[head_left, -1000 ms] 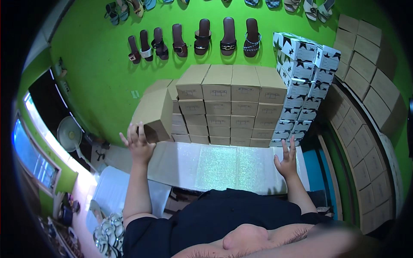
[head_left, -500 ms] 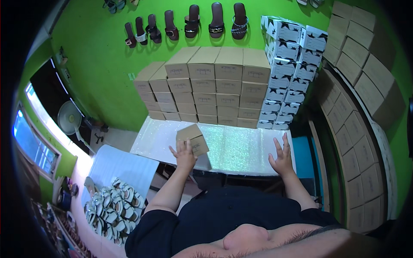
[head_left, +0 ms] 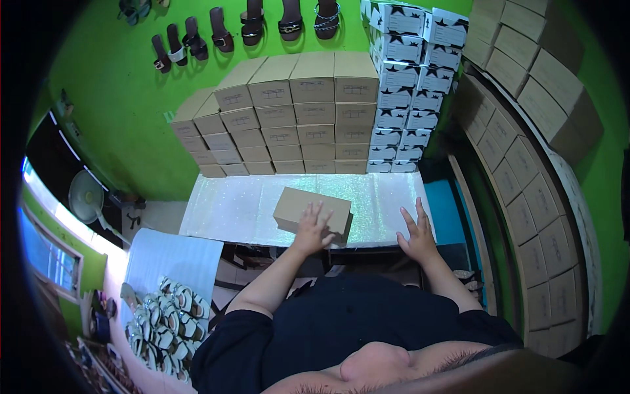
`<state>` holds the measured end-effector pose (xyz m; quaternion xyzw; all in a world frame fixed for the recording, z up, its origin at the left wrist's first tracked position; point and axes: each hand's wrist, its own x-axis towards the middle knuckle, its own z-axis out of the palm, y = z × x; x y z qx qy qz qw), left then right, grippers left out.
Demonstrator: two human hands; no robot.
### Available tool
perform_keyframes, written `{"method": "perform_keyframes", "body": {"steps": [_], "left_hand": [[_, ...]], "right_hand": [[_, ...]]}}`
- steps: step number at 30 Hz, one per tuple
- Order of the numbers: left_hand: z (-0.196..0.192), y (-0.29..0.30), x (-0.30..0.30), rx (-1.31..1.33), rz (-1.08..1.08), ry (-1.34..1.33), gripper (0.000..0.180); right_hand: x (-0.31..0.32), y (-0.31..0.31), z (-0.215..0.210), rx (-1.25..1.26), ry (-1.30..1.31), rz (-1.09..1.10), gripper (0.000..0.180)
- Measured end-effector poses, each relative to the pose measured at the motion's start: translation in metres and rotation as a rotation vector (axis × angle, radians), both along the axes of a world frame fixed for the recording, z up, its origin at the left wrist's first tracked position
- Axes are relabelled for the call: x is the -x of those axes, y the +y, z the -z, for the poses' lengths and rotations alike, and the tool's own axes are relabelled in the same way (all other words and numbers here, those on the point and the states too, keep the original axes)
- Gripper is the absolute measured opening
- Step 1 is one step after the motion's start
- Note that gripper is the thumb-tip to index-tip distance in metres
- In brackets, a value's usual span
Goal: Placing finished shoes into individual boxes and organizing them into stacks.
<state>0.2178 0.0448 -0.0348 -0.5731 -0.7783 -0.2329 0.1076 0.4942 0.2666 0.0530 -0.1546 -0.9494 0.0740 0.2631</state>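
- The left hand lies over the near side of a brown box, fingers spread apart; whether they clamp the cardboard or only rest against it, I cannot tell.
- The right hand holds nothing; its fingers are apart and raised by the tabletop's right front corner, well clear of the box.
- The box is near the middle of the tabletop's front edge, set askew to it. Its underside is hidden, so I cannot say whether it sits flat or is slightly lifted.
- The step in hand seems to be placing or turning this one box with the left hand. The next move would call for the right hand to meet the box's right end, so that it is steadied from both sides, away from the front edge.
- The tabletop has a pale, shiny cover. Along its rear edge stands a brown stack, lower towards the left; star-patterned boxes rise at the right rear corner.
- Sandals hang on the green wall.
- Left of the tabletop, a sandal pile lies by a pale sheet, with a fan beyond.
- More boxes line the right side.
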Motion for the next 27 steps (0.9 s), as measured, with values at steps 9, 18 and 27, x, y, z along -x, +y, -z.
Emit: {"method": "perform_keyframes", "body": {"steps": [9, 18, 27], "left_hand": [[0.029, -0.040, 0.122, 0.344, -0.542, -0.220, 0.081], [0.047, -0.060, 0.143, 0.397, -0.453, -0.612, 0.074], [0.021, -0.072, 0.143, 0.631, -0.313, -0.487, 0.065]], "right_hand": [[0.022, -0.032, 0.030, 0.141, -0.173, 0.043, 0.080], [0.086, -0.064, 0.107, 0.375, -0.656, 0.039, 0.085], [0.162, -0.061, 0.133, 0.939, -0.489, 0.166, 0.082]]}}
